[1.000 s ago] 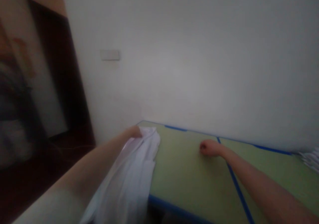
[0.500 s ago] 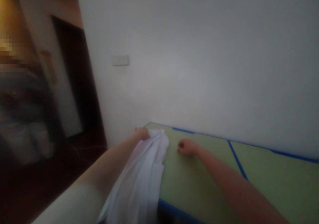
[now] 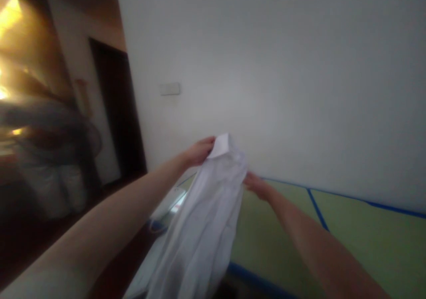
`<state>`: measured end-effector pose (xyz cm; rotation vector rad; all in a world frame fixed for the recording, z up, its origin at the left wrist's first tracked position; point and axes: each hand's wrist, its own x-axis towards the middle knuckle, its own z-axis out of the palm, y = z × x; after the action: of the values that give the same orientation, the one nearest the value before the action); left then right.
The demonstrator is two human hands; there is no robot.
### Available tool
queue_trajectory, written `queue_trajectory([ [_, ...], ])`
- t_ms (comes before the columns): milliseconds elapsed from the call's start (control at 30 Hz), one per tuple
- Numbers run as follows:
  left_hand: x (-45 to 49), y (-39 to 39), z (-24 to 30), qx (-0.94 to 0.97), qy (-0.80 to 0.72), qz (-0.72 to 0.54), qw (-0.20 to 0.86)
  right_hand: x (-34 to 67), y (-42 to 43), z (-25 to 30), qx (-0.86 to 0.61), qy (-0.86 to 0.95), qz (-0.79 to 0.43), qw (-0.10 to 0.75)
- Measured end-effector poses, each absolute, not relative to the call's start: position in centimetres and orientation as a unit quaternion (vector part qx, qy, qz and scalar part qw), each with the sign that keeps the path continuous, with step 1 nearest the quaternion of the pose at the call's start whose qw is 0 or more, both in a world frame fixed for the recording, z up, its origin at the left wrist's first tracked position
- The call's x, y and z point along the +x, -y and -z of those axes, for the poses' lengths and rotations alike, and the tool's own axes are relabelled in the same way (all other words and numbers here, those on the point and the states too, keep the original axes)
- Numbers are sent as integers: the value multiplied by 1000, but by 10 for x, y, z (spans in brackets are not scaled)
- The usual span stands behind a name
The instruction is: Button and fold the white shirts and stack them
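Grasping a white cloth (image 3: pixel 209 210) near its upper end, the left hand (image 3: pixel 200 151) has its fingers closed around the edge, just beside a folded, collar-like flap (image 3: pixel 220 144). From that hold the cloth slopes down toward the wearer in long loose creases, filling the space between the two hands and running out below them. The right hand (image 3: pixel 257 185) is at the opposite edge of the cloth, a little lower than the left; its fingertips meet the fabric or lie partly behind it, and whether they pinch it I cannot tell.

Beneath and beyond the right hand spreads a green tabletop (image 3: pixel 279 232) edged in blue, with a blue strip (image 3: pixel 317 209) crossing it to the right of that hand. Below the left forearm, partly covered by the cloth, is a blurred whitish object (image 3: pixel 168 203). Ahead of both hands rises a pale wall (image 3: pixel 282 68), with a small rectangular plate (image 3: pixel 170 88) above and left of the left hand. Farther left are a dark doorway (image 3: pixel 115 108) and a blurred person (image 3: pixel 49 166) in light trousers.
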<state>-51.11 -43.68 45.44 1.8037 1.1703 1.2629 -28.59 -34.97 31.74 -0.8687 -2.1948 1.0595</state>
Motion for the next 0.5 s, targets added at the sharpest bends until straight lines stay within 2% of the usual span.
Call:
queue_trajectory([
  [133,-495,469,-502,705,-373,-533,284,-297,389,-344,-185,773,-523,309],
  [300,-483,494,-549,748,-420,-505,93,-272,420,-388,-173,753,-541,331],
  [400,-478,504,-567,753,-455,-471,-67,-230,436,-422,-178,762,-509,359],
  [500,-469,520,-581,737,-470,-461,-152,-183,461,-471,-259,797,-363,408],
])
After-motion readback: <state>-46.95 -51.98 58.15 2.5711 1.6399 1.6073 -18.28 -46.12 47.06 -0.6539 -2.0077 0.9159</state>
